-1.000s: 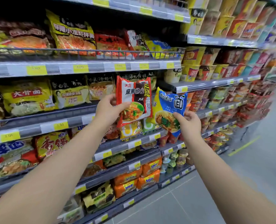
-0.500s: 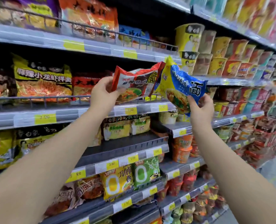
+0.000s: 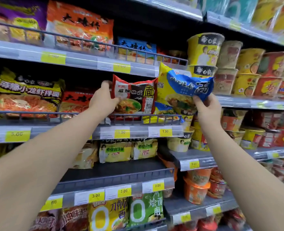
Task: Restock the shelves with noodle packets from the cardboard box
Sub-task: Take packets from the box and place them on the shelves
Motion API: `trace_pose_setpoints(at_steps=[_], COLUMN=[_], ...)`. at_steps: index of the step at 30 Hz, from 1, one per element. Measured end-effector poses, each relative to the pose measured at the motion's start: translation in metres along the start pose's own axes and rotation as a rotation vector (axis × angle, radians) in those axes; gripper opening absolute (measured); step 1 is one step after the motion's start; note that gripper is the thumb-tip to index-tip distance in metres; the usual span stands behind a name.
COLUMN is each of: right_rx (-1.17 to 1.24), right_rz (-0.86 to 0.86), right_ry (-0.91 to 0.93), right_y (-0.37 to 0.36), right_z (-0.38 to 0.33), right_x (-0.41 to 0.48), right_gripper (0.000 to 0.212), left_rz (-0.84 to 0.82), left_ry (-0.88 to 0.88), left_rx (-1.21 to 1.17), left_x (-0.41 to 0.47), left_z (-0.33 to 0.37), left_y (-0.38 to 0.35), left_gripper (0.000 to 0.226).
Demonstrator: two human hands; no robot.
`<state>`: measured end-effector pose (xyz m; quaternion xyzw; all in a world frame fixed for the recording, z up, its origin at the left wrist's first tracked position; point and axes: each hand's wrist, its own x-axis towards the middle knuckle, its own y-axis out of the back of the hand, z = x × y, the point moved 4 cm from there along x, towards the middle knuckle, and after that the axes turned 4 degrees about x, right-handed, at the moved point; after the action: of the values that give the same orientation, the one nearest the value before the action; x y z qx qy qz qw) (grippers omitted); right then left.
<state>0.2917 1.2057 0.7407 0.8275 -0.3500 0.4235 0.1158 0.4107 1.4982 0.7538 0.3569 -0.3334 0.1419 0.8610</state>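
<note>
Red packet (image 3: 134, 95): held by left hand (image 3: 103, 101), above the shelf rail (image 3: 146, 117).
Blue-yellow packet (image 3: 184, 87): pinched in right hand (image 3: 207, 108), just right of it.

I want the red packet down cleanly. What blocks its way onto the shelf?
Only the wire rail along the shelf front. The red packet, held by the left hand, already sits above and behind it; no other obstacle shows.
</note>
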Motion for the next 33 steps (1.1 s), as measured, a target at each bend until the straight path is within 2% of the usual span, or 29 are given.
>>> trace_pose_setpoints(at_steps=[5, 8, 12, 15, 18, 21, 23, 26, 28, 31, 33], right_rx=[-0.042, -0.035, -0.041, -0.102, -0.161, -0.201, -0.22, -0.395, -0.509, -0.485, -0.433], right_rz=[-0.103, -0.152, -0.169, -0.209, -0.28, -0.325, -0.343, -0.372, -0.381, -0.324, -0.253], right_ry=[0.005, -0.019, -0.062, -0.066, -0.062, -0.057, -0.069, -0.083, -0.068, 0.005, 0.101], right_y=[-0.015, -0.033, -0.056, -0.068, -0.073, -0.071, -0.068, -0.066, -0.066, -0.065, -0.064], right_z=[0.02, 0.025, 0.03, 0.034, 0.035, 0.034, 0.036, 0.042, 0.044, 0.04, 0.032], right_x=[0.018, 0.024, 0.026, 0.023, 0.024, 0.027, 0.028, 0.027, 0.026, 0.02, 0.014], right_gripper=[0.01, 0.015, 0.023, 0.024, 0.023, 0.023, 0.023, 0.024, 0.029, 0.049, 0.046], left_rz=[0.019, 0.01, 0.12, 0.107, 0.011, 0.006, 0.042, 0.021, -0.021, -0.079, -0.103], left_ry=[0.069, 0.016, -0.013, -0.206, -0.385, -0.332, -0.299, -0.286, -0.25, -0.221, -0.223], left_rx=[0.15, 0.317, 0.489, 0.451, 0.248, -0.013, -0.018, 0.037, 0.054, 0.136, 0.303], left_x=[-0.002, -0.002, -0.002, -0.008, -0.02, -0.024, -0.023, -0.02, -0.014, -0.002, 0.004], left_z=[-0.02, -0.017, 0.004, 0.027, 0.049, 0.062, 0.064, 0.063, 0.059, 0.057, 0.063], left_y=[0.007, 0.007, 0.008, -0.007, -0.031, -0.04, -0.042, -0.049, -0.057, -0.067, -0.074], left_gripper=[0.066, 0.064, 0.068, 0.039, 0.024, 0.018, 0.013, 0.016, 0.031, 0.045, 0.043])
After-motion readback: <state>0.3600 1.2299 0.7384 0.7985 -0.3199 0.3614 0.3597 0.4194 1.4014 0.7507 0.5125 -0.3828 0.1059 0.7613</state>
